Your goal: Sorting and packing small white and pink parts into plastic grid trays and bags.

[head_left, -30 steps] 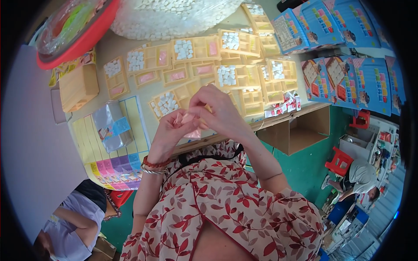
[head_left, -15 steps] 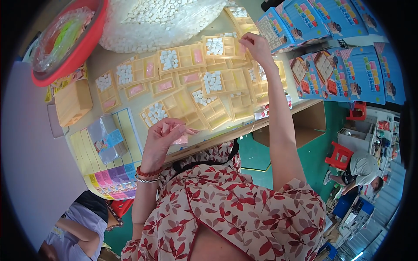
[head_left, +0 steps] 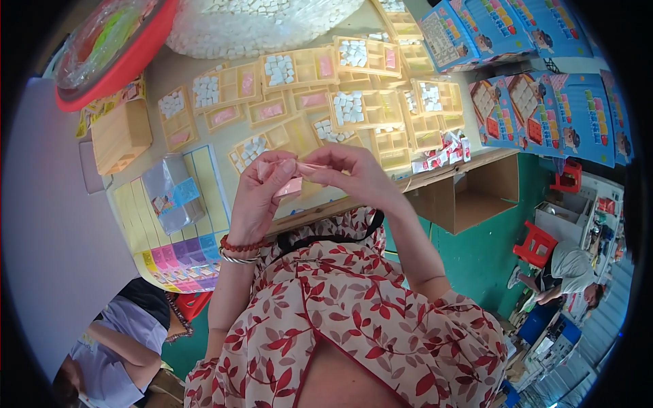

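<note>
My left hand (head_left: 255, 204) is closed on several small pink packets (head_left: 290, 188) near the table's front edge. The fingertips of my right hand (head_left: 364, 175) meet it there, pinching the end of a pink packet between the two hands. Beyond them lie many cream compartment trays (head_left: 309, 62), some overlapping. Small white blocks (head_left: 279, 70) fill the large compartment of most trays. Pink packets lie in several of the narrower compartments, among them a packet (head_left: 390, 59) in the upper tray. Yellowish pieces show faintly in others.
A big clear bag of white blocks (head_left: 252, 27) lies at the back, beside a red basin (head_left: 122, 61). Blue printed boxes (head_left: 537, 112) stand right. Left are a wooden box (head_left: 122, 139) and a clear box (head_left: 173, 194) on a printed sheet. A cardboard carton (head_left: 483, 197) sits below the table edge. Two people are nearby.
My right hand has come back from the upper tray, where a pink packet now lies, to my left hand. It now pinches a packet there. The view has shifted slightly.
</note>
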Motion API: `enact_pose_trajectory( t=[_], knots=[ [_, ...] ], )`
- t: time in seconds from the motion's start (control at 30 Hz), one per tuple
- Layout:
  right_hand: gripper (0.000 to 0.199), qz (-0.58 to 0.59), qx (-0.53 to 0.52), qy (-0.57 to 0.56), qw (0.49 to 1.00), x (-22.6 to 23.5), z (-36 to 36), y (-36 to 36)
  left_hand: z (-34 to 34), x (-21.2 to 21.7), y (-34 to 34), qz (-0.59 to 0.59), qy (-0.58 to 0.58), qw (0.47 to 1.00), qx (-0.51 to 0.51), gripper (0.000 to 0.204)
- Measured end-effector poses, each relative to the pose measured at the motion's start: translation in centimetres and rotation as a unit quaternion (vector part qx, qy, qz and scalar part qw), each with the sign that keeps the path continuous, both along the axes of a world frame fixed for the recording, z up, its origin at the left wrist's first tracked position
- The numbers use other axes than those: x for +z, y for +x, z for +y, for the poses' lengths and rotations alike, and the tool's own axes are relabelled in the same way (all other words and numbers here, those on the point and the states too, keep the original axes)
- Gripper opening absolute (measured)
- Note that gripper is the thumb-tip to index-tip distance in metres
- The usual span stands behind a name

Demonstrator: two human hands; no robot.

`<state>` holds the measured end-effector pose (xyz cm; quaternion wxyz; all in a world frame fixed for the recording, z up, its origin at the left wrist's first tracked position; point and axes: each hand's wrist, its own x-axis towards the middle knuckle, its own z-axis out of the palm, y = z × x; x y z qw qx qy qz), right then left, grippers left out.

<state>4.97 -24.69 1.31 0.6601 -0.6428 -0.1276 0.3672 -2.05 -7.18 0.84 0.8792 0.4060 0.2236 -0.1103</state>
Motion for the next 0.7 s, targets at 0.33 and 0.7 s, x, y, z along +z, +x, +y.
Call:
enact_pose_trajectory(
  t=[0.33, 0.7],
  knots=[
    [0.010, -0.078, -0.177, -0.034, 0.981, -1.2, -3.1, 1.5, 0.3, -0.9, -0.7, 0.016, 0.023, 1.000, 0.012, 0.015],
    [0.007, -0.556, -0.246, -0.358, 0.709, -4.7, -8.5, 7.5, -0.8, -0.4, -0.5, 0.010, 0.032, 0.999, -0.036, 0.016]
  ],
)
